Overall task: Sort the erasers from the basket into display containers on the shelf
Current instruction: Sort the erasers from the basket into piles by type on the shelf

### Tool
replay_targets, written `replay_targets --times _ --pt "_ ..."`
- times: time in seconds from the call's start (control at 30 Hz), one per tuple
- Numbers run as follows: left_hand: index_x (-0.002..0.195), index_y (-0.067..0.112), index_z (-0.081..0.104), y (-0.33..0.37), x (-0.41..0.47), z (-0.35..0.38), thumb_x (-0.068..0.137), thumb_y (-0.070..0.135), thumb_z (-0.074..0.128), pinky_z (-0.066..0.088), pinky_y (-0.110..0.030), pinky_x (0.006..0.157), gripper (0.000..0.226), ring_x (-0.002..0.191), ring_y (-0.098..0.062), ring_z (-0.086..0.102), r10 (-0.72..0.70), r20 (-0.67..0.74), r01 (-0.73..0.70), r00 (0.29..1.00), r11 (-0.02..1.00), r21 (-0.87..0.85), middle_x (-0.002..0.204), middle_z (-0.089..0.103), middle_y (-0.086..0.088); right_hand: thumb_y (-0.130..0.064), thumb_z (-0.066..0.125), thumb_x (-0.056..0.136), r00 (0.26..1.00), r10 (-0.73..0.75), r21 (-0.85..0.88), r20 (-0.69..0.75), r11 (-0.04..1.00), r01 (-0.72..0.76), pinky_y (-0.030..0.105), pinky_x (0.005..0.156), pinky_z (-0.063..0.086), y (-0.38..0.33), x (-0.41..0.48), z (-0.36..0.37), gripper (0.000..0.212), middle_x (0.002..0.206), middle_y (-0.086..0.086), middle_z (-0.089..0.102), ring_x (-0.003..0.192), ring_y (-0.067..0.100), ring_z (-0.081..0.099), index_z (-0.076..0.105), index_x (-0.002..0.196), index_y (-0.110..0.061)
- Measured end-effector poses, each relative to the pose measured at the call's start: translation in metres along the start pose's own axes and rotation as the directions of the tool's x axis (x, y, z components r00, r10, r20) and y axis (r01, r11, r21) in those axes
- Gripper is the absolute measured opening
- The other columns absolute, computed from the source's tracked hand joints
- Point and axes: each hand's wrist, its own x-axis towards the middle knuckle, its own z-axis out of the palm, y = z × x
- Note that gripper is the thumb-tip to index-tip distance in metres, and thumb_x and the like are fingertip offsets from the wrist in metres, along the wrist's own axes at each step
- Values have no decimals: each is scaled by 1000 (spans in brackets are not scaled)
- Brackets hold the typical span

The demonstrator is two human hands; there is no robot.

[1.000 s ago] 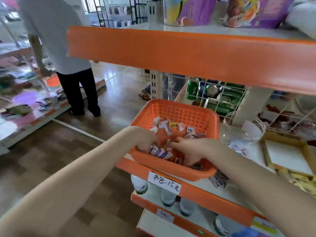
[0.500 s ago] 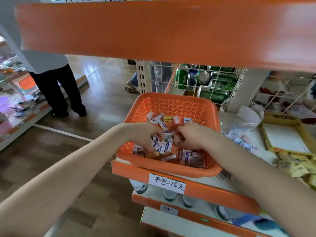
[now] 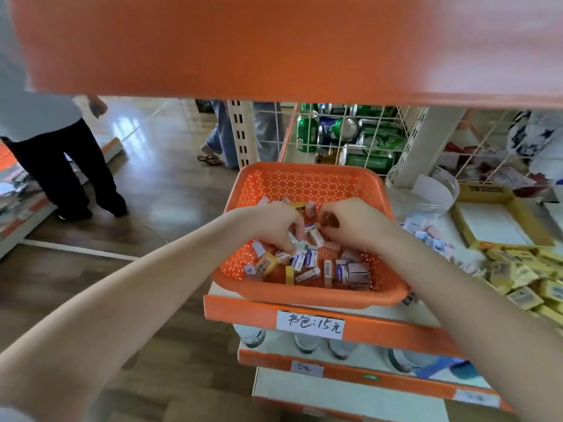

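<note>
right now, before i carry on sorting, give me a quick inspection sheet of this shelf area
Surface: white shelf with an orange front edge; the basket sits at its left end.
Job's things: orange basket part full of mixed erasers; clear bowl and yellow box to its right.
Clutter: loose erasers on the shelf beside the basket; heap of yellow erasers at far right.
Hands: left hand inside the basket, fingers curled, seemingly pinching erasers; right hand inside too, fingers curled, contents hidden.
Cables: nothing seen.
Surroundings: wire rack of green cans behind; a person standing on the floor to the left; upper shelf edge overhead.
</note>
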Motion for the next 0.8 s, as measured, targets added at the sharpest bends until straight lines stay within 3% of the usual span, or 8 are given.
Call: replay_targets --times 0.13,0.3,0.37,0.5,0.6,0.7,0.8 --pt "116 21 61 -2 8 3 83 30 67 41 -29 91 35 90 -10 44 -1 -131 5 991 999 36 98 49 8 -21 62 85 998 -31 27 47 999 30 26 72 44 -1 0 1 27 97 -4 65 84 13 55 65 112 -22" --pt "114 17 64 -6 4 1 86 18 63 45 -30 91 29 101 -16 54 34 -253 -32 967 999 13 111 61 1 -20 68 82 956 -168 42 240 986 163 23 86 43 -6 -2 5 40 114 -6 61 103 14 56 62 120 -28" --pt "114 18 64 -10 1 1 84 18 66 44 -27 91 31 106 -15 55 22 -227 -22 974 1000 5 115 61 2 -20 71 80 926 -206 53 317 978 200 26 96 42 -6 -2 8 51 128 -8 56 112 13 53 56 127 -30" --pt "121 23 56 -12 0 7 77 23 75 44 -29 87 48 102 -14 53 1 -12 -2 1000 1000 -13 114 57 6 -18 69 81 882 -254 86 398 967 240 31 108 35 -7 -2 10 62 142 -8 45 127 12 43 46 137 -27" --pt "127 28 48 -15 0 9 75 24 77 44 -32 88 59 107 -18 50 -15 38 15 999 1000 -10 122 51 4 -23 67 82 885 -222 64 409 975 215 33 106 36 -5 2 10 57 139 -6 46 125 14 44 48 136 -28" --pt "128 32 45 -15 1 10 76 25 76 41 -35 92 61 109 -18 43 -20 45 18 999 999 40 121 45 2 -35 67 83 903 -142 30 406 989 142 29 91 44 -1 4 11 46 119 -6 56 104 15 53 55 127 -33" --pt "126 30 46 -14 1 12 77 17 76 42 -37 92 59 110 -21 46 -18 29 16 999 999 40 123 46 -1 -33 66 85 912 -103 -1 398 994 113 22 82 38 3 3 12 31 114 -8 58 95 10 49 63 115 -30"
